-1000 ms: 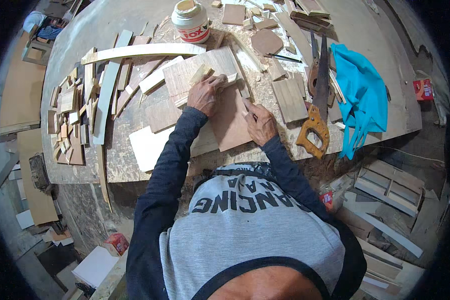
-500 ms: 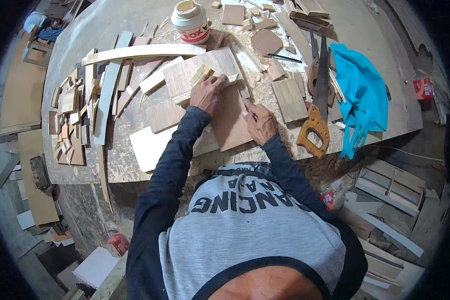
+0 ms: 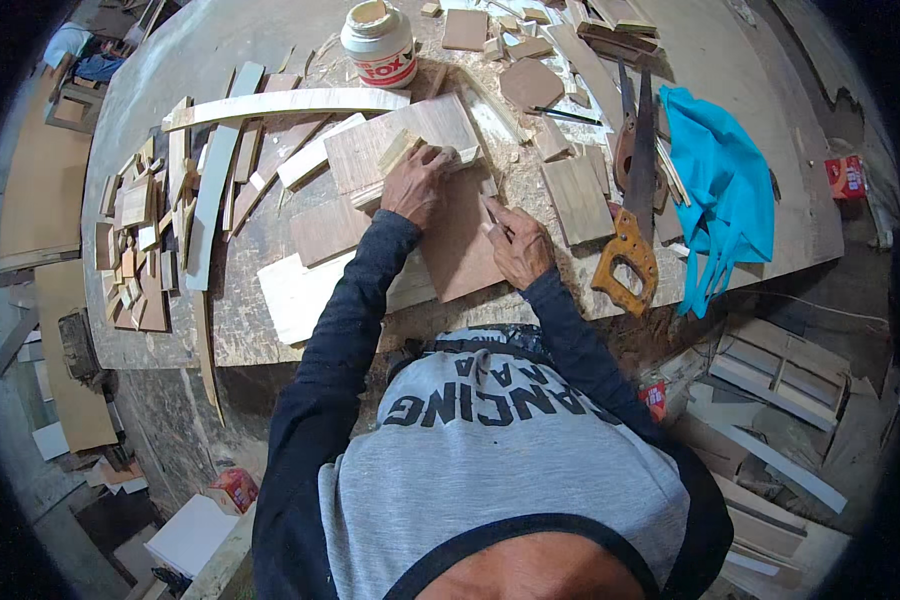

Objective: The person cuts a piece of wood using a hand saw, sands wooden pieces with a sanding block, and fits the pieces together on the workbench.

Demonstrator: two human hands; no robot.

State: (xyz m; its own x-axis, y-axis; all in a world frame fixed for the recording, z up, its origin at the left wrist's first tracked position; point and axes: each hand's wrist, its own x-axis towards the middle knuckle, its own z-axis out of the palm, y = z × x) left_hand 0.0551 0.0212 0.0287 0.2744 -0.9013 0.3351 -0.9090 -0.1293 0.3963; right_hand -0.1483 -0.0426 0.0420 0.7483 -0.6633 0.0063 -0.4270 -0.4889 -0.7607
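Observation:
My left hand (image 3: 417, 187) is closed over a narrow wooden strip (image 3: 369, 194) that lies slantwise across a thin brown board (image 3: 467, 245). A small pale wood block (image 3: 400, 150) stands by its fingertips. At the board's right edge is my right hand (image 3: 519, 248), its fingers bent and pressed together, with the forefinger pointing along that edge. Whatever those fingers hold, if anything, is too small to make out. A wider light-brown plank (image 3: 355, 152) lies beyond the strip, and another flat piece (image 3: 328, 231) rests left of my left wrist.
A white glue jar (image 3: 378, 45) stands open at the back. Wood offcuts (image 3: 135, 200) pile up on the left. To the right lie a handsaw (image 3: 629, 255), a pencil (image 3: 567, 115) and turquoise cloth (image 3: 720, 190). The workbench edge (image 3: 170, 355) runs before me.
Almost nothing differs. Both hands keep their places on the strip and at the board's edge; the whole view has shifted very slightly.

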